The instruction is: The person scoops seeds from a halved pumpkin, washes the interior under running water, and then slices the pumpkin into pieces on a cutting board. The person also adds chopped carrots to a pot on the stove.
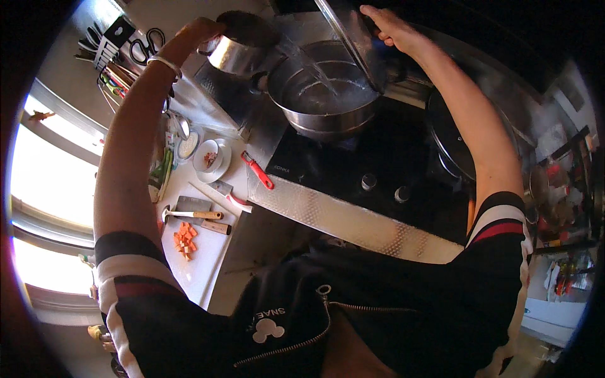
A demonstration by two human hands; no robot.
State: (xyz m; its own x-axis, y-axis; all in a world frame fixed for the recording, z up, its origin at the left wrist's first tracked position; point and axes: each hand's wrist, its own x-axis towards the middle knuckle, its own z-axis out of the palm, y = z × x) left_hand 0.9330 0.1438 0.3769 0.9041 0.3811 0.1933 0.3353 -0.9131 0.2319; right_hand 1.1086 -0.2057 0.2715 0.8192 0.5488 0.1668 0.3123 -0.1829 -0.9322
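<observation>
My left hand (203,32) grips a small steel pot (243,54), tilted to the right. A stream of water (309,64) runs from it into a larger steel pot (326,120) on the black cooktop (321,163). Water lies inside the larger pot. What looks like a lid, seen edge-on by its shiny metal rim (345,35), stands tilted over that pot's right side. My right hand (394,34) is at the lid's far side, fingers curled as if round its knob; the grip itself is partly hidden.
Diced carrot (185,240), a cleaver (194,205) and a wooden-handled tool (203,215) lie on a white cutting board (194,279). Nearby are a red peeler (257,171), a knife (238,202) and a small bowl (215,153). A dark lidded pan (446,127) stands right.
</observation>
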